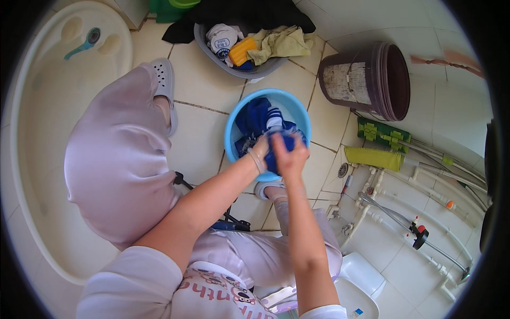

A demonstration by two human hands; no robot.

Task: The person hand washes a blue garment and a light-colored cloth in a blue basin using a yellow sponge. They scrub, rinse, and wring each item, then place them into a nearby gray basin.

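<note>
A dark blue garment (252, 115) with white stripes lies bunched and wet in a round light-blue basin (228, 139) on the tiled floor. My left hand (261, 148), with a pale bangle at its wrist, grips part of the cloth over the basin's near side. Pressed against the same bundle from the right is my right hand (293, 154), its thumb raised and a little blurred. A fold of the blue cloth shows between both hands. Some whitish suds or water cling to it. The fingers of my left hand are partly hidden.
A grey tub (239, 71) beyond the basin holds clothes and a yellow-orange block (243, 52). To the right lies a brown bucket (346, 81), tipped toward the wall, near green mops (372, 158) and pipes (430, 175). A white bathtub (18, 131) runs along the left.
</note>
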